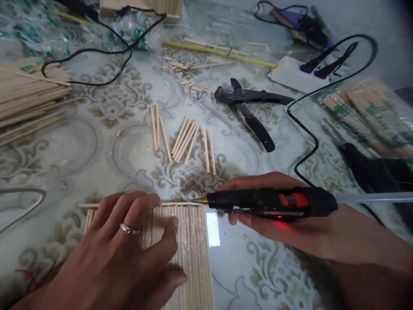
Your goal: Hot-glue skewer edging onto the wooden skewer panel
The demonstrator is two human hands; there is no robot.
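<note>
My right hand (284, 232) grips a black hot glue gun (274, 203) with a red switch and a lit red light. A glue stick (371, 197) sticks out of its back end. Its metal nozzle (200, 200) points left, at the top right corner of a panel of wooden sticks (193, 254) laid side by side. Across the panel's top edge lies a single thin wooden stick (176, 203). My left hand (119, 241), with a ring on one finger, rests on the panel, its fingers bent over that stick and holding it against the edge; the thumb lies on the panel.
Several short cut sticks (185, 140) lie beyond the panel. Behind them are black-handled cutters (245, 101), wood scraps (200, 88) and a white power strip (298, 74) with black cables. Long sticks (29, 97) are piled left; bagged sticks (371, 112) lie right.
</note>
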